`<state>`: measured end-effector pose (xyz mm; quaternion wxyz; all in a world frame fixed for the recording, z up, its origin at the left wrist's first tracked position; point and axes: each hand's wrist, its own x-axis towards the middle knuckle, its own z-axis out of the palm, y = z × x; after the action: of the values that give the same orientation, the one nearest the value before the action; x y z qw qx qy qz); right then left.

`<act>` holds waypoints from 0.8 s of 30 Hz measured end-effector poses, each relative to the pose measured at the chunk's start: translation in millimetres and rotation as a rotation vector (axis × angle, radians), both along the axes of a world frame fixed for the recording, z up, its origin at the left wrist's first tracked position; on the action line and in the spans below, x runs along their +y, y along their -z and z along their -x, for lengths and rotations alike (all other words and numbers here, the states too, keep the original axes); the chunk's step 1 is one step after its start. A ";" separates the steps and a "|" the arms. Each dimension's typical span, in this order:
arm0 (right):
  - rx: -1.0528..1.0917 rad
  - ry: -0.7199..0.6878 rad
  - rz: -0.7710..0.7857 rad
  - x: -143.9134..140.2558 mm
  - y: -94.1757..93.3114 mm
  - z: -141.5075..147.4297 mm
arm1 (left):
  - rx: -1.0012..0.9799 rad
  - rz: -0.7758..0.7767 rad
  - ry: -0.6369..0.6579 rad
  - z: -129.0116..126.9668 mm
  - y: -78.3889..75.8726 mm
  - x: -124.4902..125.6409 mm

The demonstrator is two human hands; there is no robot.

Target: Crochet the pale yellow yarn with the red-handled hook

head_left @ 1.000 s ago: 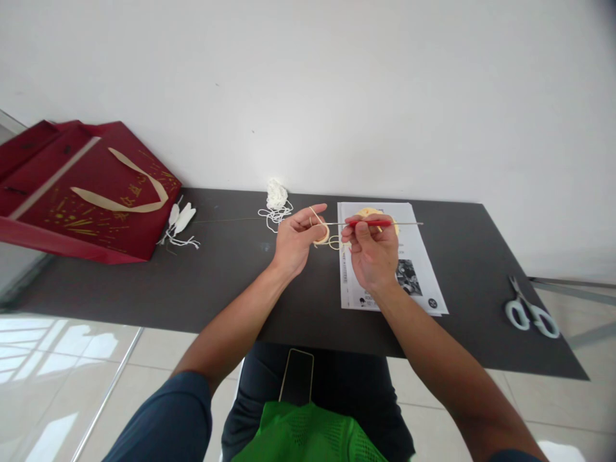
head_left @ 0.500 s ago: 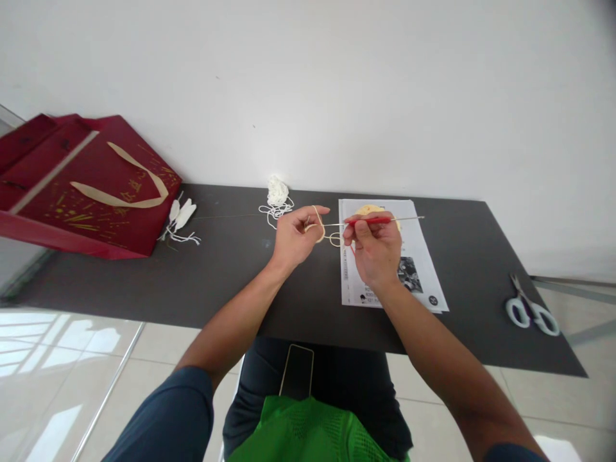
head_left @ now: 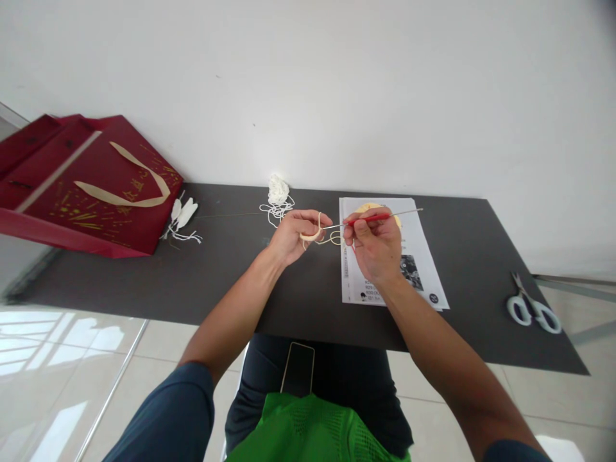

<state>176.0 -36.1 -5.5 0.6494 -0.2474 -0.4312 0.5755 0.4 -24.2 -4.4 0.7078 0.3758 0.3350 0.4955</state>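
A red gift bag (head_left: 91,183) lies at the left end of the dark bench (head_left: 192,282), with white feathers (head_left: 181,215) just beside it and a clump of white yarn (head_left: 278,191) near the wall. Over the middle, the left hand (head_left: 293,234) is curled around a loop of cream yarn (head_left: 317,232), while the right hand (head_left: 375,247) pinches a red-handled crochet hook (head_left: 370,219) whose tip meets that loop. Under the right hand lies a printed sheet (head_left: 414,269), and scissors (head_left: 532,309) rest well apart at the right end.
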 end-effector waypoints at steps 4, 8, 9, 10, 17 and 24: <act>0.071 -0.065 0.165 1.5 3.6 -1.1 | -0.031 0.008 0.036 1.6 2.4 1.9; 0.173 -0.120 0.379 6.0 11.0 -2.9 | 0.107 -0.132 -0.119 -2.4 4.7 0.0; 0.198 -0.125 0.406 7.0 12.7 -3.2 | 0.163 -0.202 -0.153 -4.1 5.3 -0.6; 0.217 -0.126 0.420 7.7 14.2 -3.3 | 0.229 -0.274 -0.173 -5.8 6.1 -1.3; 0.228 -0.032 0.373 2.6 12.7 4.4 | 0.448 -0.424 -0.307 -17.3 13.0 -4.9; 0.164 0.018 0.324 -6.7 10.4 17.4 | 0.257 -0.292 -0.342 -29.0 9.6 -12.3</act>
<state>158.6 -42.8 -15.9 0.6393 -0.3048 -0.2761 0.6498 29.3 -36.5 -14.0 0.5035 0.4719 0.4057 0.5993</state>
